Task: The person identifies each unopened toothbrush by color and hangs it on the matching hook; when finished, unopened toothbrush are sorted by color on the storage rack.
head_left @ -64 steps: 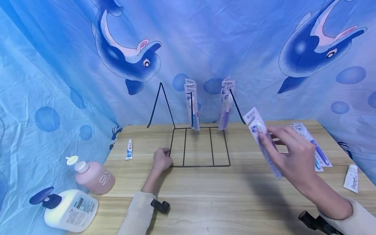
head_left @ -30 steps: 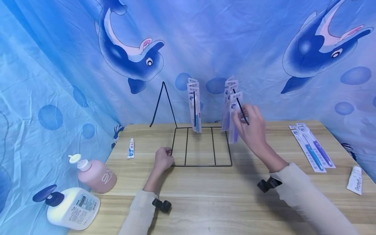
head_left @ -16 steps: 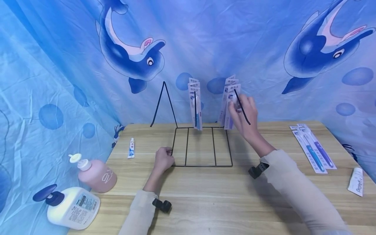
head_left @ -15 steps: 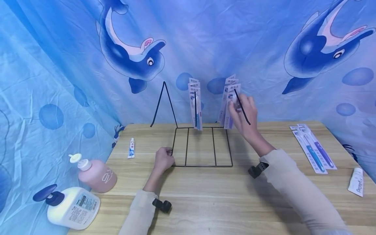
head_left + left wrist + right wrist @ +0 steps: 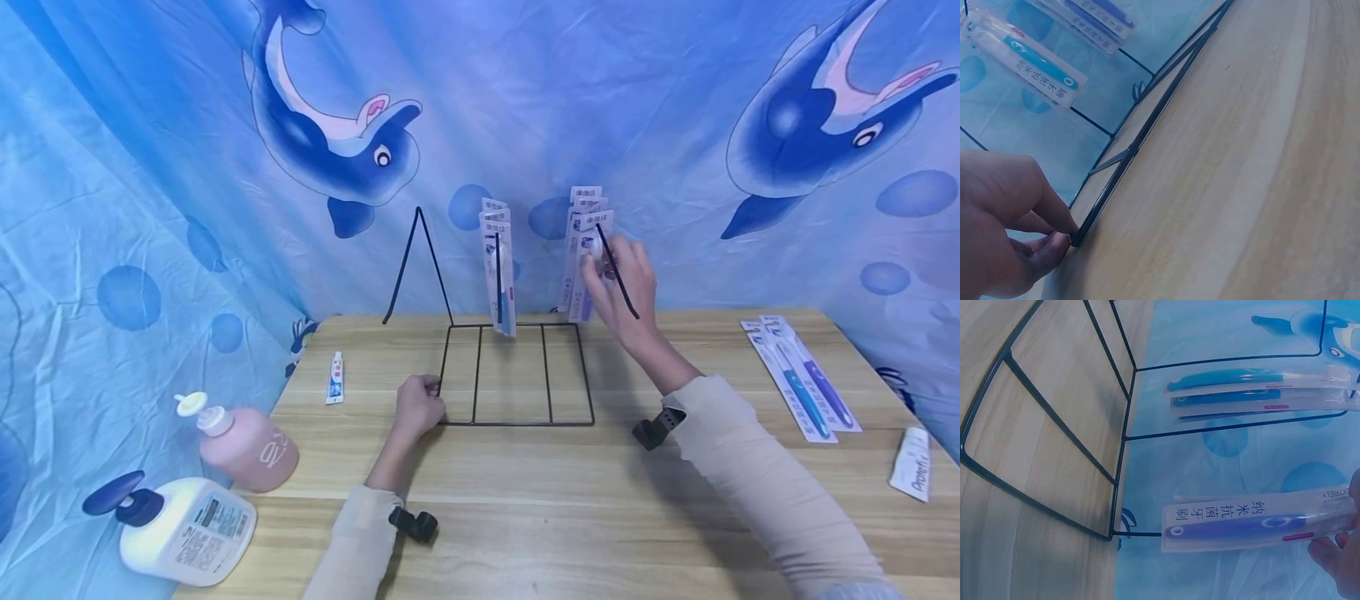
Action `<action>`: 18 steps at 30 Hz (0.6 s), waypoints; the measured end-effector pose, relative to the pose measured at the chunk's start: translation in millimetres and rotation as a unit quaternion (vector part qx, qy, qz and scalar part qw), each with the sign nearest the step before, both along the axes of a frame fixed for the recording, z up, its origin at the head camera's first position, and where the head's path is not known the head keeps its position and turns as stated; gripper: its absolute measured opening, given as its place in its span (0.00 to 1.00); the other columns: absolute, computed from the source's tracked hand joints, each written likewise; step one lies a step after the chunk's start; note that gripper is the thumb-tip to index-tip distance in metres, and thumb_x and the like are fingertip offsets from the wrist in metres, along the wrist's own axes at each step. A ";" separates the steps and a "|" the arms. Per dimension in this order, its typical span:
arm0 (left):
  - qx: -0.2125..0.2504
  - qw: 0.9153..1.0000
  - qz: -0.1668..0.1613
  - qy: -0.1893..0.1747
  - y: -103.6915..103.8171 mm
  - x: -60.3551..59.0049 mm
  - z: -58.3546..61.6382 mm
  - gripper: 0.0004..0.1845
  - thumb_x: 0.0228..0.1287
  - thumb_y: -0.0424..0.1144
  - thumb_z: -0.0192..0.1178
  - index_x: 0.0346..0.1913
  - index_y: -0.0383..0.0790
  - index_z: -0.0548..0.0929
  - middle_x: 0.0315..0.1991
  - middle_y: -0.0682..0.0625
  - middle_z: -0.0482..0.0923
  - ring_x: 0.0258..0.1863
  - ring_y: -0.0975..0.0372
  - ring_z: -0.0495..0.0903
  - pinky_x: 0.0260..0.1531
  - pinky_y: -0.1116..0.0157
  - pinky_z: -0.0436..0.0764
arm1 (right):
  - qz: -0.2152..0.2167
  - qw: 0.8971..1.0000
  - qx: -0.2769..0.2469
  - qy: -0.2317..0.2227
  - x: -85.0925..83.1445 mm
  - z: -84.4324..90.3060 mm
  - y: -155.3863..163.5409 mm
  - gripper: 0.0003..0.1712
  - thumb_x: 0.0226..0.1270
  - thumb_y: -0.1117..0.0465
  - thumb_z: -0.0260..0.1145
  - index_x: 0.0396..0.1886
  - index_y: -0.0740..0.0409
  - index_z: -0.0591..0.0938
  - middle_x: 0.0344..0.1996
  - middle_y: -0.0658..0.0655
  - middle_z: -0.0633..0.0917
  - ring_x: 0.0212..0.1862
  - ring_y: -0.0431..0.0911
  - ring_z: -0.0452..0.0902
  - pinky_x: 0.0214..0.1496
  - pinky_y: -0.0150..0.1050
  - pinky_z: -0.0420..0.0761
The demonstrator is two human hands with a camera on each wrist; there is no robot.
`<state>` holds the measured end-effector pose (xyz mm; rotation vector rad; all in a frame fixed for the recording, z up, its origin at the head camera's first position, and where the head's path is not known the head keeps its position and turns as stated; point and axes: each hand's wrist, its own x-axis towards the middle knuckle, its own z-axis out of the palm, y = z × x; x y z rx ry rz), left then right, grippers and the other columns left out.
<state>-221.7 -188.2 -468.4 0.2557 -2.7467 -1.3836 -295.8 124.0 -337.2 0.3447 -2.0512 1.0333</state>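
Note:
A black wire rack point(image 5: 517, 425) stands on the table with upright prongs at its back. My left hand point(image 5: 417, 406) stays low at the base's left front corner; in the left wrist view its thumb and fingers point(image 5: 1054, 212) pinch that wire corner. At the right prong, my right hand point(image 5: 628, 287) holds a packaged purple toothbrush point(image 5: 1241, 525) by its upper part. The prong runs in front of this pack, with more packs hanging behind it. Several packaged blue toothbrushes point(image 5: 1229, 381) hang on the middle prong. The left prong point(image 5: 401, 262) bears nothing.
Two packaged toothbrushes point(image 5: 802, 379) lie at the table's right, near a white tube point(image 5: 911, 465). A small toothpaste tube point(image 5: 334, 379) lies left of the rack. Pink point(image 5: 251, 450) and white point(image 5: 187, 533) pump bottles stand at the left. A dolphin-print curtain point(image 5: 652, 108) closes the back.
My right hand has carried the packaged purple toothbrush from the right onto the right prong and pushed it back along it. The packs behind shifted slightly. My left hand kept its place.

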 end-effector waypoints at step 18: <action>-0.003 1.000 -0.005 0.008 -0.3 -1.3 -0.3 0.30 0.42 0.17 0.49 0.56 0.23 0.79 0.40 0.39 0.82 0.42 0.51 0.80 0.48 0.57 0.83 | -0.070 0.955 0.118 -0.265 11.8 -28.2 131.3 0.35 0.67 0.44 0.66 0.56 0.71 0.74 0.51 0.76 0.76 0.48 0.68 0.75 0.44 0.62 0.77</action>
